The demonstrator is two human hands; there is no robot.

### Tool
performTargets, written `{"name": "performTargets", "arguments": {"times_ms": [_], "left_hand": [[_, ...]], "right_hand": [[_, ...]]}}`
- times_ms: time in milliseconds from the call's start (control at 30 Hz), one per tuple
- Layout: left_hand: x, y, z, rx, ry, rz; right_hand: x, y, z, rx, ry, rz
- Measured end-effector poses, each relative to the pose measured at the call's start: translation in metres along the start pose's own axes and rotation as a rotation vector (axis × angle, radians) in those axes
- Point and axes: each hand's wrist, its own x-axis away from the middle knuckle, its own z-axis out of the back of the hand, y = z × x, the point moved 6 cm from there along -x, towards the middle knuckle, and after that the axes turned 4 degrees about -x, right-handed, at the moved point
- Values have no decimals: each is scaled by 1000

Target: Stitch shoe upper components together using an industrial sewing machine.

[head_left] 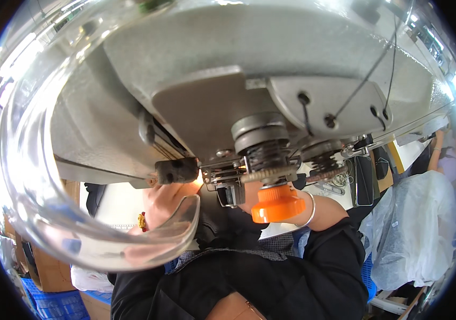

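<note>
1. Grey metal sewing-machine head above; clear plastic guard curving at left.
2. Orange knob, partly covering the right hand; I can't tell its grip.
3. Black cloth between both hands; left hand beside it, grip unclear.
4. Whitish plastic bag, far right.
</note>
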Motion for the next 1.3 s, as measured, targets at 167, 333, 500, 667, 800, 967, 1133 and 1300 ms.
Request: {"name": "performTargets", "arguments": {"times_ms": [167, 333, 500, 667, 800, 967, 1133, 1300], "left_hand": [[0, 1, 3, 41, -25, -5], [-5, -4, -8, 71, -55, 23], [-4, -2, -8, 13, -71, 6], [-6, -1, -9, -12, -22, -30], [3, -2, 0, -57, -146, 29], [-3, -4, -2, 7, -179, -12], [-11, 13, 3, 104, -45, -25], [-9, 18, -1, 83, 71, -49]], "right_hand": [[-6, -7, 11, -202, 166, 104], [-2, -4, 5, -123, 183, 149], [-3, 3, -3, -113, 263, 120], [1, 6, -1, -204, 189, 123], [-3, 10, -11, -307, 75, 100], [-1, 17, 1, 31, 164, 120], [-1, 23, 1, 1, 137, 38], [-5, 11, 11, 21, 184, 165]]}}
